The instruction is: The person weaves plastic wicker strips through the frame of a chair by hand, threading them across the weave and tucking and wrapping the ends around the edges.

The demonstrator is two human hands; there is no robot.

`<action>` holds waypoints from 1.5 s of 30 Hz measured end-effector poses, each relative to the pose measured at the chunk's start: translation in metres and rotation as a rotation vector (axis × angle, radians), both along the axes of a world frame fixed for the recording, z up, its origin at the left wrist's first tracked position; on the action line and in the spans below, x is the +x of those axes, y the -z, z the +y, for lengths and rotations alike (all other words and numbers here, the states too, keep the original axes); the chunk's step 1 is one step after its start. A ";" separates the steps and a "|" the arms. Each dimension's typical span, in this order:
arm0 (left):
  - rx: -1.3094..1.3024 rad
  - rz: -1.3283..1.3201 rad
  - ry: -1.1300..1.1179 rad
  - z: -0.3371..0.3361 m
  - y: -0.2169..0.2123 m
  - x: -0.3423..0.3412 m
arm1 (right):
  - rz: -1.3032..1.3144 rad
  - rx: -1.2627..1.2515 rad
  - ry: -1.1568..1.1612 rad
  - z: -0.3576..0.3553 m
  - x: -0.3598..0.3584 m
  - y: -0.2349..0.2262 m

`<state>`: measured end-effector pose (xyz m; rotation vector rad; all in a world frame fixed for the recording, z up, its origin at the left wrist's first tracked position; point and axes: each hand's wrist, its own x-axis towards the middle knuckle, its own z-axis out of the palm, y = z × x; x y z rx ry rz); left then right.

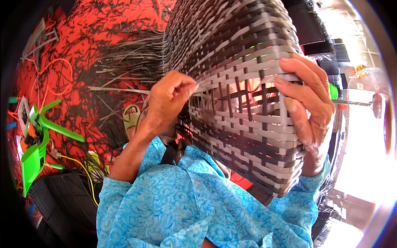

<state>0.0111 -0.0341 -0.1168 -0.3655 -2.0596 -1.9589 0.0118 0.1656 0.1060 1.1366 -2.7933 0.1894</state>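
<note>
A large woven basket (pixel 244 105) of grey and dark brown flat strips is tilted across my lap, with wide gaps in its weave near the middle. My right hand (pixel 308 101) grips its right edge, fingers bent over the corner and the thumb out of sight. By the left side of the weave, my left hand (pixel 171 93) is closed in a pinch at a pale grey strip (pixel 120 89). That strip's loose end sticks out to the left, past my wrist. The pinched fingertips partly hide what they hold.
Long loose strip ends (pixel 132 56) fan out from the basket's far left side. Dark offcuts litter the red floor (pixel 82 25). At left are a bright green fan-like object (pixel 39 144), an orange cord (pixel 70 70) and a yellow cord (pixel 84 167). Black woven pieces (pixel 308 25) stand at right.
</note>
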 end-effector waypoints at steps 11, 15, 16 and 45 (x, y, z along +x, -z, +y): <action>0.040 0.220 0.065 0.034 -0.019 0.011 | -0.042 -0.053 0.082 -0.008 0.006 0.004; 0.139 0.109 0.113 0.035 -0.039 0.006 | -0.049 -0.039 0.091 -0.011 0.006 0.001; 0.147 0.063 0.124 0.034 -0.042 0.005 | -0.054 -0.025 0.094 -0.011 0.006 0.001; -0.157 -0.194 0.243 0.029 0.065 0.011 | 0.058 -0.090 0.078 -0.012 0.005 0.008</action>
